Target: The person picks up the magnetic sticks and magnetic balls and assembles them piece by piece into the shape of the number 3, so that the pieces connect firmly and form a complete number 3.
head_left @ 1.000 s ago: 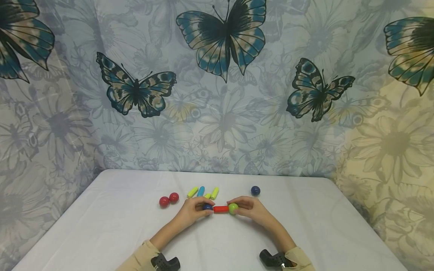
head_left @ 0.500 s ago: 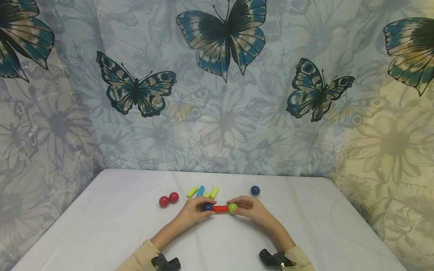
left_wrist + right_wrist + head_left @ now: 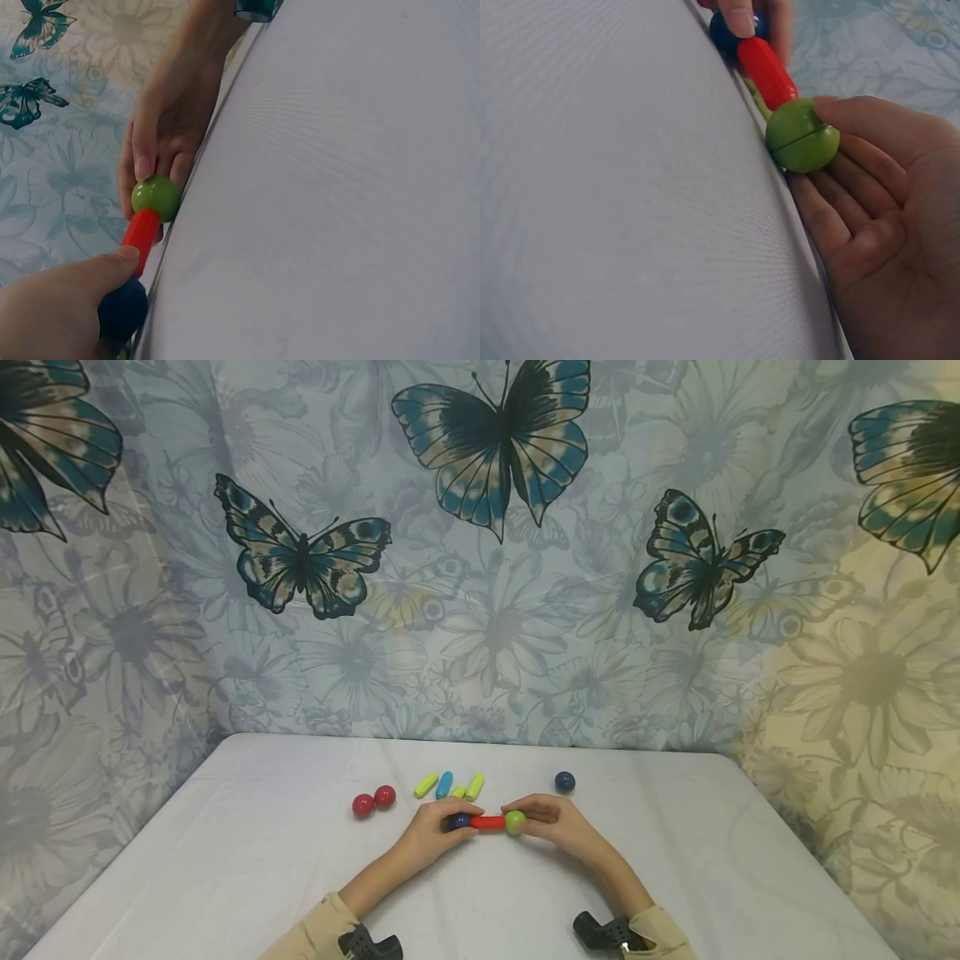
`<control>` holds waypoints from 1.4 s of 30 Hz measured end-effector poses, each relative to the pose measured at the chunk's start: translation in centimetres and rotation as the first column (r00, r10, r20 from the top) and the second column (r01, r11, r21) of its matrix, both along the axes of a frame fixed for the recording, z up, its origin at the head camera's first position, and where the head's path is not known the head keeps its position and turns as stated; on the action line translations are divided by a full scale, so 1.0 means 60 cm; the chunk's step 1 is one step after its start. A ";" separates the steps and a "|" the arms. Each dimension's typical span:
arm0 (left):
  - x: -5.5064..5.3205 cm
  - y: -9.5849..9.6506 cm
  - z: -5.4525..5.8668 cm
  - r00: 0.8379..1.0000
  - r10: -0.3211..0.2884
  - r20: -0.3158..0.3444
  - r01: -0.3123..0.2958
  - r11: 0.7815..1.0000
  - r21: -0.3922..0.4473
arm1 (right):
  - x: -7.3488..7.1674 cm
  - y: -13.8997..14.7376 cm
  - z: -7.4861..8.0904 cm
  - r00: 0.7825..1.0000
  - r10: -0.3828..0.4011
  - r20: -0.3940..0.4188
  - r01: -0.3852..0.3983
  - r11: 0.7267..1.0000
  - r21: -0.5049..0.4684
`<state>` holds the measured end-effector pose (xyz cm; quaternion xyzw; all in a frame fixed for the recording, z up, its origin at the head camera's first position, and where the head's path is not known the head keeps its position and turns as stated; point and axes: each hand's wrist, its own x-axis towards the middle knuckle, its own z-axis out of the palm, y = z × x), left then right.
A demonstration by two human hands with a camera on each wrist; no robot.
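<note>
We see the left hand (image 3: 431,827) gripping a dark blue ball (image 3: 461,821), its thumb lapping onto the left end of a red stick (image 3: 488,822); the right hand (image 3: 558,823) pinches a green ball (image 3: 515,823) between thumb and fingers. The stick sits between the two balls, touching both, around the middle of the table (image 3: 480,902); whether it rests there we cannot tell. Only the green ball seems to steady the stick's right end, so if our hands draw apart or tilt unevenly, that contact could break and the stick drop. The balls look smooth, so an off-centre squeeze could make one slip. Yellow-green sticks (image 3: 475,787) lie just beyond the left fingers; a careless knuckle could roll them.
</note>
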<state>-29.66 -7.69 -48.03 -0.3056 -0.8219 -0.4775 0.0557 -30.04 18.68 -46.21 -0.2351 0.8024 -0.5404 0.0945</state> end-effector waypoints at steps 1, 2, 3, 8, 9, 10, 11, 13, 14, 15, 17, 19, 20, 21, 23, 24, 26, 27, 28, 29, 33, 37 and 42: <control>0.000 0.000 0.000 1.000 0.004 -0.004 -0.004 1.000 -0.002 | 0.000 0.000 0.000 1.000 -0.001 0.000 0.001 1.000 0.004; 0.000 0.000 -0.001 1.000 0.007 -0.003 -0.007 1.000 -0.004 | 0.000 0.000 0.000 1.000 0.000 0.002 0.000 1.000 0.004; 0.001 0.001 -0.001 1.000 0.010 -0.002 -0.010 1.000 -0.004 | 0.000 -0.001 0.000 1.000 0.001 0.004 -0.001 1.000 0.002; 0.002 -0.001 -0.001 1.000 0.014 0.014 -0.014 1.000 -0.002 | 0.001 -0.003 0.003 1.000 0.004 0.006 -0.004 1.000 -0.001; 0.002 -0.001 -0.001 1.000 0.014 0.017 -0.014 1.000 -0.006 | 0.002 -0.003 0.004 1.000 0.002 0.006 -0.002 1.000 0.001; 0.002 -0.002 0.000 1.000 0.014 0.022 -0.013 1.000 -0.009 | 0.002 -0.004 0.005 1.000 -0.001 0.005 0.001 1.000 0.004; 0.003 -0.002 0.000 1.000 0.012 0.026 -0.012 1.000 -0.012 | 0.003 -0.005 0.006 1.000 -0.004 0.003 0.004 1.000 0.009; 0.003 -0.002 0.000 0.999 0.006 0.032 -0.005 1.000 -0.019 | 0.004 -0.006 0.008 1.000 -0.015 -0.002 0.015 1.000 0.015; 0.004 -0.003 0.001 0.999 0.003 0.038 -0.002 1.000 -0.020 | 0.004 -0.007 0.008 1.000 -0.023 -0.005 0.023 1.000 0.019; 0.004 -0.003 0.001 0.999 0.000 0.042 0.001 1.000 -0.020 | 0.005 -0.007 0.009 0.999 -0.031 -0.008 0.031 0.999 0.020; 0.004 -0.002 0.002 0.999 -0.005 0.041 0.006 1.000 -0.020 | 0.004 -0.008 0.009 0.999 -0.043 -0.022 0.043 0.999 0.025; 0.005 -0.002 0.003 0.999 -0.008 0.034 0.009 1.000 -0.021 | 0.004 -0.008 0.010 0.998 -0.050 -0.031 0.051 0.998 0.021; 0.005 -0.002 0.004 0.999 -0.007 0.033 0.008 1.000 -0.022 | 0.004 -0.008 0.010 0.998 -0.054 -0.037 0.055 0.998 0.022; 0.005 -0.002 0.004 0.999 -0.006 0.032 0.007 1.000 -0.021 | 0.003 -0.008 0.010 0.998 -0.056 -0.043 0.056 0.998 0.022; 0.006 -0.002 0.004 0.999 -0.005 0.032 0.006 1.000 -0.022 | 0.002 -0.008 0.010 0.997 -0.062 -0.055 0.064 0.998 0.027; 0.006 -0.001 0.004 1.000 -0.006 0.029 0.007 1.000 -0.022 | 0.002 -0.008 0.010 0.996 -0.068 -0.060 0.069 0.997 0.026; 0.006 -0.001 0.004 1.000 -0.007 0.029 0.008 1.000 -0.019 | 0.001 -0.009 0.010 0.994 -0.082 -0.072 0.084 0.996 0.028; 0.006 -0.001 0.004 1.000 -0.009 0.028 0.009 1.000 -0.017 | 0.000 -0.009 0.010 0.993 -0.088 -0.078 0.091 0.995 0.028; 0.005 -0.001 0.004 1.000 -0.009 0.028 0.009 1.000 -0.017 | 0.000 -0.009 0.010 0.992 -0.095 -0.083 0.098 0.995 0.029; 0.005 0.000 0.004 1.000 -0.009 0.028 0.010 1.000 -0.016 | 0.000 -0.009 0.010 0.991 -0.101 -0.086 0.103 0.994 0.024; 0.006 0.000 0.004 0.999 -0.007 0.034 0.007 1.000 -0.013 | 0.000 -0.011 0.009 0.990 -0.107 -0.092 0.108 0.994 0.010; 0.006 0.001 0.004 1.000 -0.009 0.026 0.010 1.000 -0.013 | 0.002 -0.014 0.011 0.989 -0.127 -0.082 0.128 0.992 0.007; 0.006 0.001 0.002 1.000 -0.009 0.027 0.009 1.000 -0.002 | 0.004 -0.017 0.013 0.987 -0.150 -0.057 0.150 0.989 -0.007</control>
